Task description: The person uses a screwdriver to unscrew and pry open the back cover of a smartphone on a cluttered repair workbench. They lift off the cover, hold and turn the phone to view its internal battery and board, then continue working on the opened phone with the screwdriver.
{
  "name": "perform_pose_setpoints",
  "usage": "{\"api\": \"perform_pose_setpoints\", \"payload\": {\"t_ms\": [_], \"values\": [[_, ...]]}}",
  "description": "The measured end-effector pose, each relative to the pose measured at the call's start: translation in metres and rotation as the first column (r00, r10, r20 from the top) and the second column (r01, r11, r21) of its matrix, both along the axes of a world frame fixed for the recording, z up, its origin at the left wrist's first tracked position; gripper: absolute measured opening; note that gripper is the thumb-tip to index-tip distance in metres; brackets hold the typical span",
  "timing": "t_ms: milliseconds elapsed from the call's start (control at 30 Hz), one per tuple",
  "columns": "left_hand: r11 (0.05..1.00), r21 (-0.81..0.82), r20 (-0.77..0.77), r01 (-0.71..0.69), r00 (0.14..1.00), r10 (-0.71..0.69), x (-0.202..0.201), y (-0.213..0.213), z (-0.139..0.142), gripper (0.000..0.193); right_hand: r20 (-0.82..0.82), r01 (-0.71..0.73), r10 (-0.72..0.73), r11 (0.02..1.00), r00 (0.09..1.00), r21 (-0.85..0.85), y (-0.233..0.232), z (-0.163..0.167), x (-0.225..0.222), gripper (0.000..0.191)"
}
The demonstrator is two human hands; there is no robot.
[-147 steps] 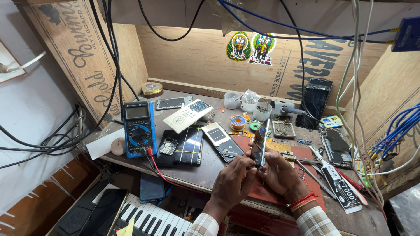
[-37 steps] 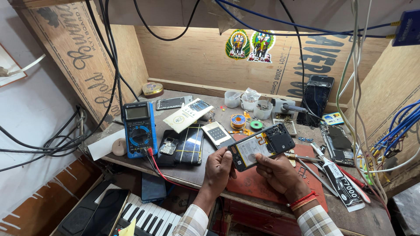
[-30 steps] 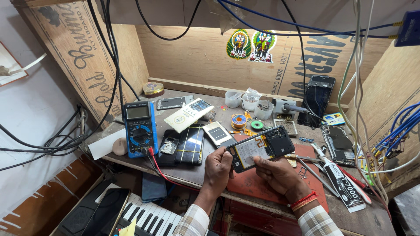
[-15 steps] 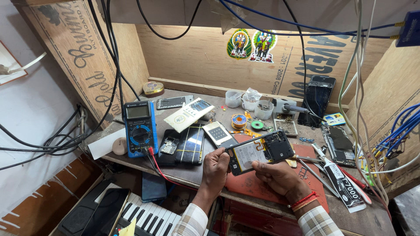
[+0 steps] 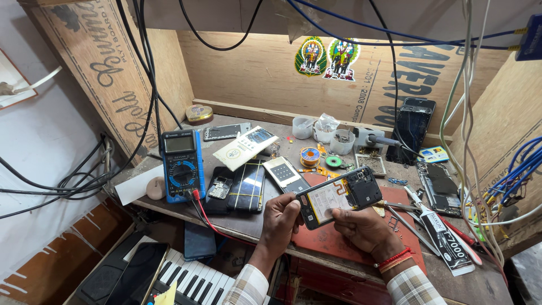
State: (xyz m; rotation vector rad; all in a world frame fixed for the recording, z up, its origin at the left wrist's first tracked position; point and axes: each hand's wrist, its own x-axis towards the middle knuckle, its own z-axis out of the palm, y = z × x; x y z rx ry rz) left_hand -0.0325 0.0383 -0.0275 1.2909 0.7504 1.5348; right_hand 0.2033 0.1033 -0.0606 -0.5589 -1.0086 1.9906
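1. The left hand (image 5: 280, 217) comes up from the lower edge of the view. Its wrist is bent upward and its fingers are curled around the near left end of an opened phone (image 5: 339, 196). This hand is closed on the phone.
2. The right hand (image 5: 364, 227) reaches in from the lower right, with a red thread band at the wrist. It is under the phone and partly in front of it. The thumb lies on the lower long edge, so this hand also grips the phone.
3. The phone has no back cover, and its inside faces the camera. A pale battery is in the middle, and the dark camera part is at the upper right end. The phone is tilted, with its right end higher.
4. The hands hold it above a red work mat (image 5: 333, 240) at the front of the wooden workbench (image 5: 169, 206).
5. Left of the hands lie a dark phone (image 5: 247, 186) and a blue multimeter (image 5: 182, 164).
6. To the right lie tweezers (image 5: 407, 220) and a glue tube (image 5: 446, 237).
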Motion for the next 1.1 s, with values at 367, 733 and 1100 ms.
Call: {"api": "perform_pose_setpoints", "payload": {"t_ms": [367,733,1100], "values": [[1.0,-0.027,0.009,0.015,1.0,-0.014,-0.001,-0.001,0.0,0.028,-0.004,-0.048,0.048,0.999,0.999,-0.021,0.002,-0.002,0.002,0.024],[0.997,-0.011,-0.052,-0.071,0.996,0.07,0.001,-0.004,0.002,0.03,0.083,-0.011,0.015,0.999,0.996,-0.051,0.003,-0.005,0.003,0.027],[0.998,0.016,-0.021,-0.061,0.998,0.062,0.001,0.001,-0.003,0.033,0.07,-0.018,0.025,0.995,0.997,-0.095,0.008,-0.012,0.007,0.027]]}}
